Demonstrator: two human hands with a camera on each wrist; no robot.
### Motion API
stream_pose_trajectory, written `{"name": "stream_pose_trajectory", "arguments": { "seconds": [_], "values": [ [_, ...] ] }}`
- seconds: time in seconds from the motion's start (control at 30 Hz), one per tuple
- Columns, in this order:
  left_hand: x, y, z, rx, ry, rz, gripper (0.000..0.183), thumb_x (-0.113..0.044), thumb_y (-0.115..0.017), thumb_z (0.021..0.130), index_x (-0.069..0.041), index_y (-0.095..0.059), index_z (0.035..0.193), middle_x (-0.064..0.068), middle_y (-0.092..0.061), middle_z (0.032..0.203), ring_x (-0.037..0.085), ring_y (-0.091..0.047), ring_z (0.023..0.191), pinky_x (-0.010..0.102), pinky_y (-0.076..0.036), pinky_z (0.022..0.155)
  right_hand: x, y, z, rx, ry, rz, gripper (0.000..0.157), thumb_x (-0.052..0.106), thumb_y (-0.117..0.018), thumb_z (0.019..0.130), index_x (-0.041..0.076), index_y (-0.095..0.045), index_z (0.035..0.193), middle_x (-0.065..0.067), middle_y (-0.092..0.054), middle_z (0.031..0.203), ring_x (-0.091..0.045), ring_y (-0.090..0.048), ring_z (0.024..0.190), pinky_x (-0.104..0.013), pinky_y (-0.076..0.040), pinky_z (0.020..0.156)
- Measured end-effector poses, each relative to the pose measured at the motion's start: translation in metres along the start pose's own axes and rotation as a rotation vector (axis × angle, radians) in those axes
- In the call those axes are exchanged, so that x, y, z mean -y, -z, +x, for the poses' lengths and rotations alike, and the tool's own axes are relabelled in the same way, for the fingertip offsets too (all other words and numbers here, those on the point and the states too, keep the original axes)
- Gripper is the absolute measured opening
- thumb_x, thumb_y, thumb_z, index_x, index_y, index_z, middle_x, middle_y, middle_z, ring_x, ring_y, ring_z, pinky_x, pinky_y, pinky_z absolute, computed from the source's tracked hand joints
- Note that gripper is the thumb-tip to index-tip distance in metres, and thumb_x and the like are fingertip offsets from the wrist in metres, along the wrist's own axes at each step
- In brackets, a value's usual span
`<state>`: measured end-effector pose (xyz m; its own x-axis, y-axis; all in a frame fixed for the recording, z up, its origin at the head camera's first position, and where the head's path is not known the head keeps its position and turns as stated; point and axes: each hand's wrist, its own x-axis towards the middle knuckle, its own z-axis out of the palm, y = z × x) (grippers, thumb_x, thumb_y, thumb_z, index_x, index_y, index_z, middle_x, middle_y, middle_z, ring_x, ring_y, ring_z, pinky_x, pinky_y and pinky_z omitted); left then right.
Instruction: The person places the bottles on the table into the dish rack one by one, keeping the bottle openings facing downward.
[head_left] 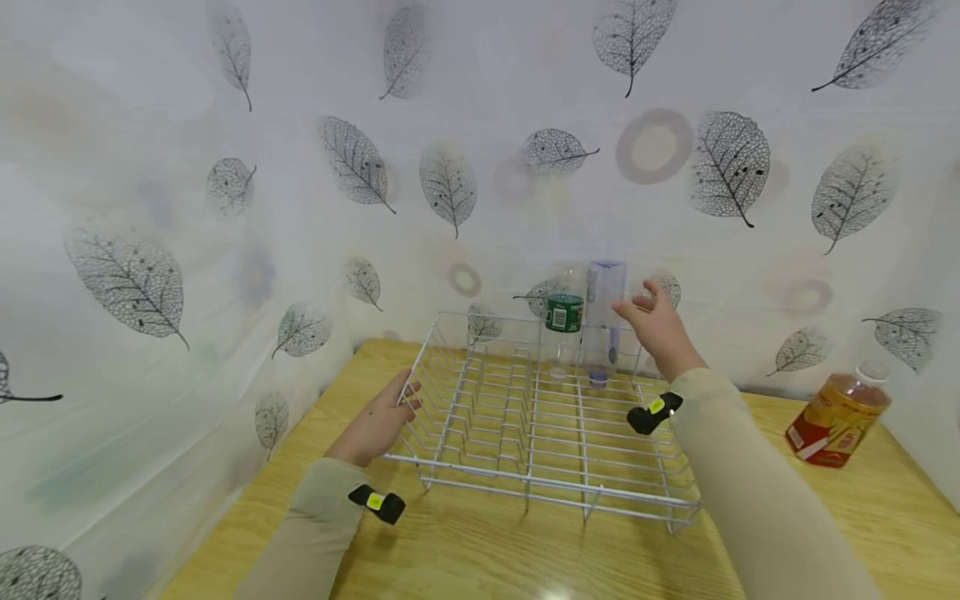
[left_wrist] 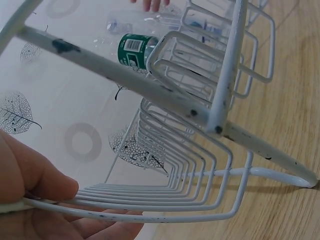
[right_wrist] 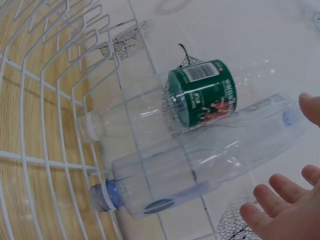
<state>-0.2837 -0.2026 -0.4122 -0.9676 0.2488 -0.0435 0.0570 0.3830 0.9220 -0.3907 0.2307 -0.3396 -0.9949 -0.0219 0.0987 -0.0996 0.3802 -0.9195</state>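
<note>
A white wire dish rack [head_left: 517,475] stands on the wooden table. My left hand [head_left: 381,417] grips its left side wire; in the left wrist view the thumb [left_wrist: 47,180] lies above the wire and the fingers beneath. Two clear plastic bottles stand upside down at the rack's back. One bottle has a green label [right_wrist: 202,93] and a pale cap [right_wrist: 90,126]. Beside it, the taller bottle [right_wrist: 240,140] has a blue cap [right_wrist: 106,195] at the bottom. Just right of this taller bottle is my right hand [head_left: 660,329], its fingers spread and apart from the bottle.
A bottle of amber drink [head_left: 840,417] with a red and yellow label stands on the table, right of the rack. Behind the table hangs a pale sheet [head_left: 495,75] printed with dark leaves, which also covers the left side.
</note>
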Motion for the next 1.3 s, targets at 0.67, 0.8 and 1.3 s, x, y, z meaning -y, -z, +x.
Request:
{"name": "stream_pose_trajectory", "arguments": {
  "seconds": [0.67,0.8,1.3],
  "values": [
    [0.002,0.000,0.000,-0.007,-0.005,-0.012,0.068,-0.007,-0.033,0.106,-0.014,0.002,0.164,0.019,-0.022,0.164,0.039,-0.034,0.144,0.059,-0.027,0.115,0.019,0.051,-0.044,-0.015,0.148,-0.015,0.096,0.047,-0.058,0.101,0.017,0.008,0.163,-0.019,-0.010,0.167,-0.039,-0.013,0.152,-0.065,-0.018,0.116],
    [-0.001,0.000,-0.002,-0.003,-0.011,-0.017,0.067,-0.006,-0.033,0.107,-0.012,0.002,0.164,0.020,-0.021,0.164,0.040,-0.034,0.144,0.060,-0.027,0.115,0.019,0.064,-0.060,-0.045,0.175,-0.041,0.094,0.044,-0.058,0.102,0.017,0.008,0.163,-0.020,-0.009,0.167,-0.040,-0.012,0.152,-0.066,-0.017,0.116],
    [0.002,0.000,0.000,-0.011,-0.005,-0.012,0.069,-0.006,-0.035,0.106,-0.013,0.002,0.164,0.019,-0.022,0.164,0.038,-0.035,0.144,0.059,-0.027,0.116,-0.012,0.107,-0.123,-0.211,0.188,-0.230,0.091,0.039,-0.061,0.101,0.033,0.006,0.163,-0.018,-0.002,0.168,-0.052,-0.009,0.148,-0.073,-0.017,0.109]
  ]
}}
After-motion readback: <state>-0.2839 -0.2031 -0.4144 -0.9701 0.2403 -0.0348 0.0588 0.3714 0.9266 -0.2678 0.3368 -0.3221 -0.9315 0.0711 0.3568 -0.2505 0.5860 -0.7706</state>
